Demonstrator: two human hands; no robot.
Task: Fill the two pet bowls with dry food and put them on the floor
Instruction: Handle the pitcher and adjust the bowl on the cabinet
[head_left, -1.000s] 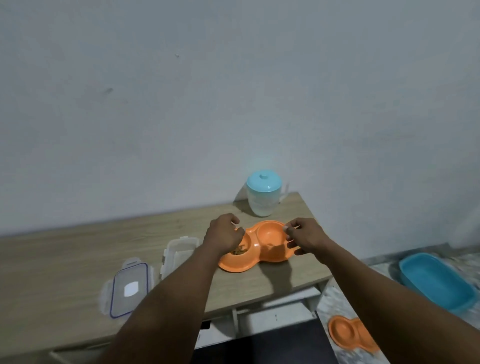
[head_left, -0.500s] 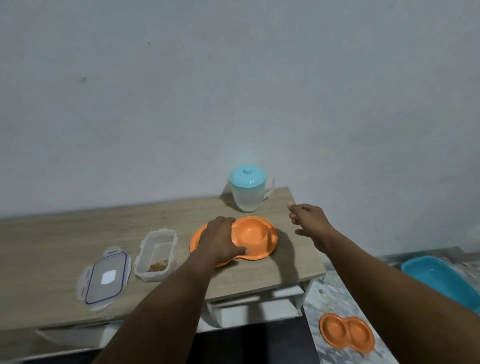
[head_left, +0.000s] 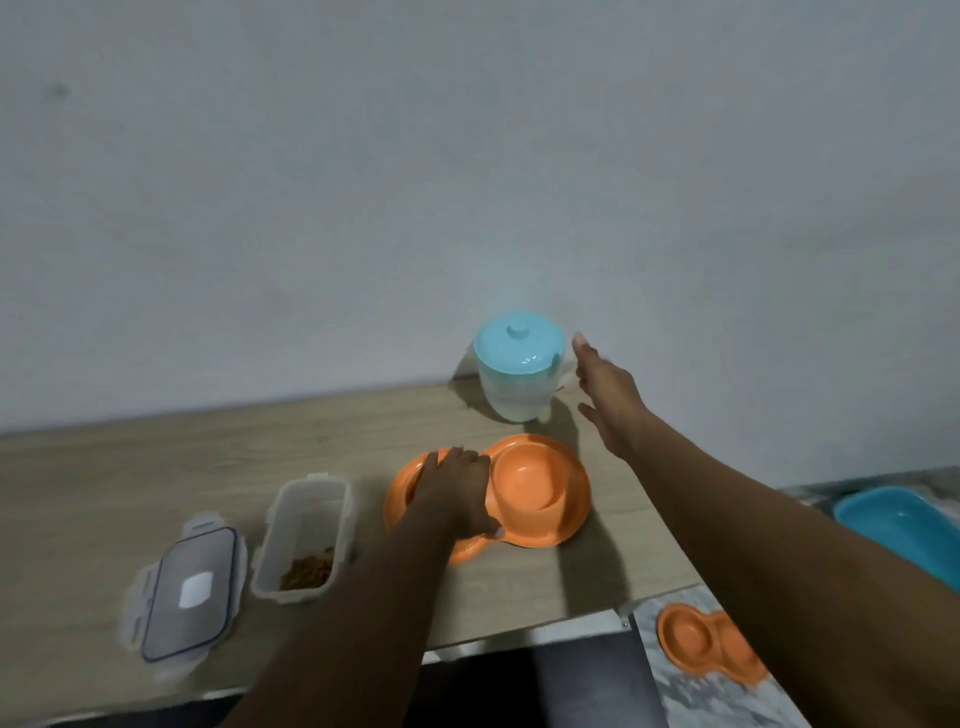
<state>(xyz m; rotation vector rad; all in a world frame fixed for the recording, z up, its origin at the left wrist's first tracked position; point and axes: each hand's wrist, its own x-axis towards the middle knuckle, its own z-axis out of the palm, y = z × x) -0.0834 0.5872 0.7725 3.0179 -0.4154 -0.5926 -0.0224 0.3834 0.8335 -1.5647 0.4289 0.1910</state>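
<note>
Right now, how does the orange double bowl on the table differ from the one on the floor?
The table bowl sits on the tabletop, the floor bowl on the floor. The left hand holds the table bowl; nothing touches the floor bowl. Both are orange, two-welled.

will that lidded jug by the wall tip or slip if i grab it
Probably steady: the jug stands upright on a wide base. Its smooth plastic wall may be slippery, so the side handle suits the right hand. Weight unclear; the cloudy wall hides any fill.
</note>
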